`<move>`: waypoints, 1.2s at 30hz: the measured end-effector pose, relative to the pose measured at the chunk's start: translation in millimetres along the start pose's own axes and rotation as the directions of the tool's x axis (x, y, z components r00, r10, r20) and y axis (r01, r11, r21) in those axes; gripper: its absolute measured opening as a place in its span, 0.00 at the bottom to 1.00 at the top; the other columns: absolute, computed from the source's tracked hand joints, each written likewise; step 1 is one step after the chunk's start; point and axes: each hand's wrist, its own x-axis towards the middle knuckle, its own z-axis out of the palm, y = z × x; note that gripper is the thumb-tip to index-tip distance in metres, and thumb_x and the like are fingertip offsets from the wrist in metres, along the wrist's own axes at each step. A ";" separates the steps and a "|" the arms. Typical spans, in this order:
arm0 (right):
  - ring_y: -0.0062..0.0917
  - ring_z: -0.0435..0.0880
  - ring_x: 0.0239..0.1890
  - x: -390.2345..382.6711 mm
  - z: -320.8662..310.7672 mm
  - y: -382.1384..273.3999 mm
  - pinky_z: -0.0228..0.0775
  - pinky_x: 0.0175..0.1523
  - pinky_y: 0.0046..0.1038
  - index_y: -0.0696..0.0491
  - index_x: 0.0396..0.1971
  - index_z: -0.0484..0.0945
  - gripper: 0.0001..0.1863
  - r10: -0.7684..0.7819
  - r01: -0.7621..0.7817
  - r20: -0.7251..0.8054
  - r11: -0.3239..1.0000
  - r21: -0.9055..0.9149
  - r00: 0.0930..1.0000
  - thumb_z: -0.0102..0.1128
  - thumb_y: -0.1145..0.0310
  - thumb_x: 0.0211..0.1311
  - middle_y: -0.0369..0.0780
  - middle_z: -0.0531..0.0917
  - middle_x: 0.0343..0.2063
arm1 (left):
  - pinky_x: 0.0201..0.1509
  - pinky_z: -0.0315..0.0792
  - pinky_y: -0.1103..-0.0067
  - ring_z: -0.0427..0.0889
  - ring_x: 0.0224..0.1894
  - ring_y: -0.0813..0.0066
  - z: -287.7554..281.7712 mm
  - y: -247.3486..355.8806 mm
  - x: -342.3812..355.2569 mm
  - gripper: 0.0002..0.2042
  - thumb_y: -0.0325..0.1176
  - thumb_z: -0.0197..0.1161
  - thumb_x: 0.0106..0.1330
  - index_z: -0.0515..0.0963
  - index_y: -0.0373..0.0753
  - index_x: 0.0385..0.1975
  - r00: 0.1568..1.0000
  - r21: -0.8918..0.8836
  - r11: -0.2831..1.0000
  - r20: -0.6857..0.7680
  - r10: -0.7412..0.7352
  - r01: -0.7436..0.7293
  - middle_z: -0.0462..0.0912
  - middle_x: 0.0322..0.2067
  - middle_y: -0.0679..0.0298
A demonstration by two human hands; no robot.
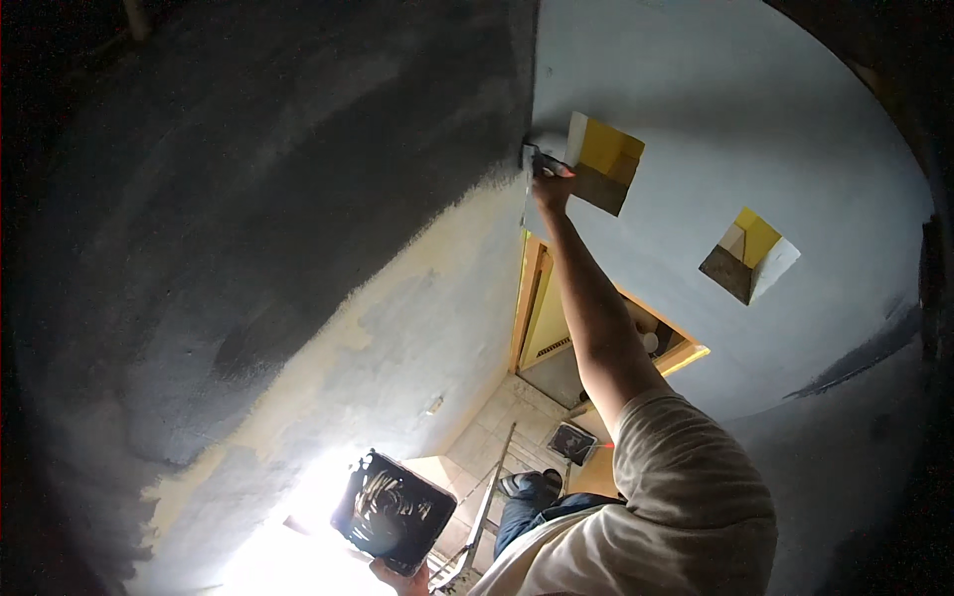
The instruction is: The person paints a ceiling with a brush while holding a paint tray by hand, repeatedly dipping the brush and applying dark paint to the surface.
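My right arm stretches up to the inner corner where the dark wall [328,189] meets the pale grey-blue wall [755,109]. There my right hand [554,189] is closed around the dark handle of a small flat-edged painting tool [542,161], which touches the walls at the corner. Its exact kind is too small to make out. Low in the view, my left hand [402,578] grips the lower edge of a black paint tray [395,512], smeared inside with dark paint and pale streaks. Most of that hand is hidden below the tray.
Two square openings with yellow insides, one upper [606,164] and one lower [750,255], pierce the pale wall. Below them is an orange-framed doorway [686,355]. A ladder [482,507] stands by my legs, above a tiled floor [477,437] with another dark tray [572,443]. Bright light glares lower left.
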 end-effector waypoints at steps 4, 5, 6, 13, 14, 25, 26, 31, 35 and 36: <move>0.20 0.83 0.31 1.6 8.2 -21.6 0.75 0.43 0.25 0.59 0.34 0.86 0.08 -0.370 0.344 0.003 0.861 -0.374 0.929 0.68 0.69 0.68 0.35 0.86 0.27 | 0.71 0.71 0.53 0.76 0.65 0.53 -7.2 3.0 -6.0 0.34 0.52 0.62 0.61 0.73 0.42 0.66 1.000 -0.009 1.000 0.001 0.015 -0.015 0.78 0.63 0.55; 0.18 0.84 0.30 4.2 11.0 -26.7 0.75 0.42 0.23 0.60 0.36 0.88 0.08 -0.399 0.363 0.004 0.830 -0.423 0.917 0.71 0.70 0.67 0.34 0.87 0.28 | 0.71 0.71 0.53 0.76 0.66 0.53 -8.8 3.6 -8.0 0.34 0.52 0.62 0.61 0.73 0.42 0.66 1.000 -0.011 1.000 0.001 0.022 -0.022 0.78 0.63 0.55; 0.22 0.85 0.32 5.7 12.7 -30.3 0.77 0.43 0.26 0.61 0.37 0.88 0.08 -0.447 0.429 0.066 0.793 -0.433 0.892 0.70 0.71 0.67 0.37 0.88 0.31 | 0.71 0.71 0.53 0.76 0.66 0.53 -10.1 4.2 -8.6 0.34 0.52 0.62 0.61 0.73 0.42 0.66 1.000 -0.009 1.000 0.002 0.021 -0.021 0.78 0.63 0.55; 0.28 0.89 0.40 17.1 18.4 -31.6 0.80 0.49 0.34 0.60 0.40 0.88 0.09 -0.182 0.176 0.041 0.835 -0.521 0.983 0.66 0.69 0.69 0.42 0.91 0.38 | 0.71 0.70 0.53 0.76 0.66 0.53 -7.1 3.8 -7.1 0.34 0.52 0.63 0.60 0.74 0.42 0.66 0.999 -0.022 0.999 0.019 0.034 -0.034 0.78 0.63 0.56; 0.29 0.89 0.40 18.0 18.4 -32.7 0.79 0.48 0.33 0.60 0.41 0.88 0.11 -0.340 0.336 0.088 0.795 -0.506 0.936 0.67 0.67 0.69 0.42 0.91 0.37 | 0.71 0.70 0.53 0.76 0.66 0.53 -4.8 2.9 -6.2 0.34 0.52 0.63 0.60 0.74 0.41 0.66 0.999 -0.022 0.999 0.023 0.034 -0.033 0.78 0.63 0.56; 0.25 0.90 0.33 44.6 22.3 -50.7 0.79 0.43 0.30 0.58 0.33 0.89 0.12 -0.398 0.394 0.046 0.872 -0.291 0.916 0.76 0.65 0.58 0.38 0.92 0.31 | 0.71 0.70 0.53 0.76 0.66 0.53 5.9 -5.7 0.1 0.35 0.53 0.63 0.60 0.74 0.41 0.65 0.998 -0.022 1.000 0.057 0.022 -0.020 0.78 0.63 0.56; 0.23 0.89 0.34 41.9 20.5 -47.1 0.79 0.43 0.28 0.59 0.33 0.88 0.11 -0.299 0.302 0.060 0.894 -0.332 0.952 0.75 0.65 0.59 0.37 0.91 0.29 | 0.71 0.70 0.53 0.76 0.66 0.53 5.3 -6.8 -0.8 0.35 0.53 0.63 0.59 0.74 0.41 0.65 0.998 -0.013 1.000 0.059 0.021 -0.020 0.78 0.63 0.56; 0.35 0.87 0.43 -4.1 -24.1 -16.7 0.78 0.50 0.37 0.64 0.49 0.80 0.18 0.098 0.113 0.256 0.710 -0.695 0.962 0.65 0.65 0.70 0.44 0.88 0.41 | 0.70 0.72 0.54 0.77 0.64 0.53 -23.4 -11.7 -7.8 0.34 0.53 0.63 0.59 0.75 0.41 0.64 0.999 -0.065 0.997 0.018 0.037 -0.036 0.80 0.61 0.55; 0.29 0.86 0.44 -64.6 -56.3 8.9 0.77 0.52 0.34 0.61 0.47 0.81 0.16 0.220 -0.219 0.025 0.974 -0.057 0.975 0.67 0.64 0.69 0.41 0.87 0.41 | 0.65 0.76 0.52 0.81 0.59 0.50 -61.4 -3.6 -12.3 0.36 0.54 0.65 0.57 0.74 0.38 0.64 0.999 0.020 1.000 -0.034 0.014 -0.014 0.81 0.58 0.51; 0.27 0.84 0.46 -76.6 -50.1 9.1 0.76 0.53 0.33 0.59 0.48 0.82 0.16 0.260 -0.255 0.023 0.959 -0.124 0.965 0.67 0.63 0.68 0.40 0.86 0.43 | 0.64 0.76 0.52 0.82 0.59 0.49 -65.6 -0.9 -16.0 0.37 0.53 0.66 0.57 0.73 0.37 0.65 0.998 -0.069 0.997 -0.055 -0.018 0.014 0.81 0.58 0.50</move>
